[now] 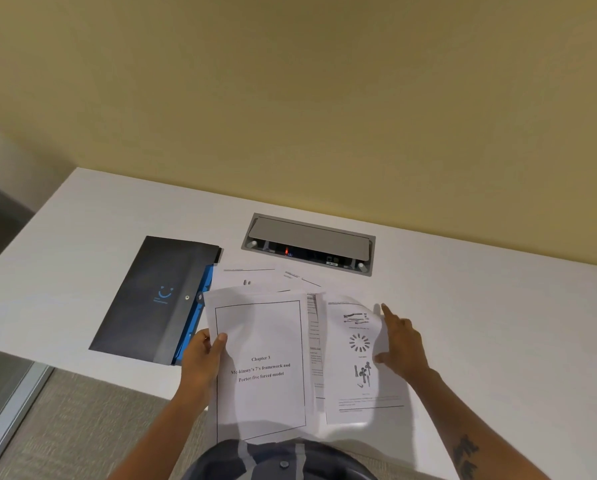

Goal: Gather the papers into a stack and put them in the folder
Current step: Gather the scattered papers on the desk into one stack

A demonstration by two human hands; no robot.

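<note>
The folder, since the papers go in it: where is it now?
In the head view, the folder lies closed on the table, left of the papers.

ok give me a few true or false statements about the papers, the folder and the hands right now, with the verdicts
1. The left hand grips the left edge of the Chapter 3 sheet. True.
2. The folder lies to the right of the papers. False: it lies to their left, flat on the table.
3. The right hand rests on the sheet with pictures. True.
4. All the papers are already inside the folder. False: they are spread out on the table beside it.
5. The power socket box sits beyond the papers, set into the table. True.
6. The folder is red. False: it is dark grey with a blue edge.
</note>
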